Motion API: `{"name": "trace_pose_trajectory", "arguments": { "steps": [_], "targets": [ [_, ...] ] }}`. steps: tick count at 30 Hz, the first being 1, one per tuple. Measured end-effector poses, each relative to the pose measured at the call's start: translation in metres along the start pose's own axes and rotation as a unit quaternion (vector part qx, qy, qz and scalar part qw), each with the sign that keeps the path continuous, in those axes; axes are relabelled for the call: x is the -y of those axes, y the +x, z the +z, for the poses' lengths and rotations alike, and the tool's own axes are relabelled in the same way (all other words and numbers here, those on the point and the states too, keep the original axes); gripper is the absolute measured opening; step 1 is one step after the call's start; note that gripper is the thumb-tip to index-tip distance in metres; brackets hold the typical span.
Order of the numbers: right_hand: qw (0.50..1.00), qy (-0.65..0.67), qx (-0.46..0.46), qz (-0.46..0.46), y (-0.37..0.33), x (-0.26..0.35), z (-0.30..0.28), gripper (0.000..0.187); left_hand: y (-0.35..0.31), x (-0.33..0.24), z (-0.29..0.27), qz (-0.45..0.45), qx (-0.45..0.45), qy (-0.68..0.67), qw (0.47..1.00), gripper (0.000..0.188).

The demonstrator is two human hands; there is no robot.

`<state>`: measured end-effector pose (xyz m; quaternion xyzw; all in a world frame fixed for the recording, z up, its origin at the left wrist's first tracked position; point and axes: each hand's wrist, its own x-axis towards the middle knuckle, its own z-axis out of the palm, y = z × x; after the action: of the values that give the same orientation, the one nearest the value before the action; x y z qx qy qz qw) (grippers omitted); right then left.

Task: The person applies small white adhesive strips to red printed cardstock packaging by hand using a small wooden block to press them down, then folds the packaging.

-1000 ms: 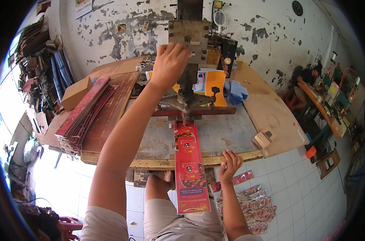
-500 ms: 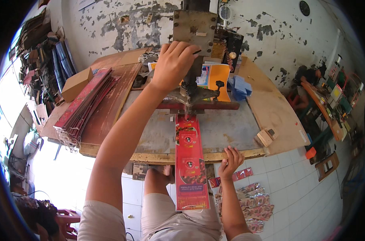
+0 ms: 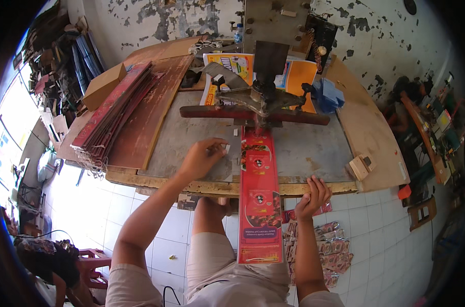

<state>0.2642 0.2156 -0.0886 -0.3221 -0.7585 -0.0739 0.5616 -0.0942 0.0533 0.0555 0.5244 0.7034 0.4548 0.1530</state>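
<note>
A long red printed strip of packaging (image 3: 260, 227) runs from beneath the press head toward my lap, overhanging the table's front edge. Its far end is hidden under the dark metal press (image 3: 265, 97) with a wide reddish crossbar. My left hand (image 3: 202, 158) hovers over the grey table plate, left of the strip, fingers loosely bent and thumb apart, with nothing visible in it. To the strip's right, my right hand (image 3: 313, 198) is at the wooden table edge with half-curled fingers and holds nothing I can see.
Folded red strips (image 3: 112, 107) are stacked at the left beside a cardboard box (image 3: 103, 87). A small wooden block (image 3: 361, 166) sits right on the table. Blue pieces (image 3: 328, 94) and printed sheets (image 3: 301, 77) lie behind the press. Packets (image 3: 334, 256) are on the tiled floor.
My left hand has come down from high up beside the press column to just above the table plate. My right hand stays by the table edge. The view has shifted slightly.
</note>
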Motion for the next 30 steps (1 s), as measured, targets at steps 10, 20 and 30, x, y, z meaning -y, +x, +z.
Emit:
{"name": "trace_pose_trajectory", "arguments": {
  "steps": [10, 20, 30],
  "targets": [
    [1.0, -0.002, -0.009, -0.012, -0.001, -0.002, 0.003, 0.057, 0.034, 0.01, 0.007, 0.048, 0.051, 0.071, 0.995, 0.024],
    [0.999, -0.008, -0.016, -0.031, 0.002, 0.0, 0.004, 0.058, 0.035, 0.015, -0.005, 0.198, 0.075, 0.088, 0.973, 0.02],
    [0.999, -0.016, -0.017, -0.03, -0.003, -0.004, 0.007, 0.058, 0.038, 0.009, 0.002, 0.078, 0.072, -0.017, 0.994, 0.017]
  ]
}}
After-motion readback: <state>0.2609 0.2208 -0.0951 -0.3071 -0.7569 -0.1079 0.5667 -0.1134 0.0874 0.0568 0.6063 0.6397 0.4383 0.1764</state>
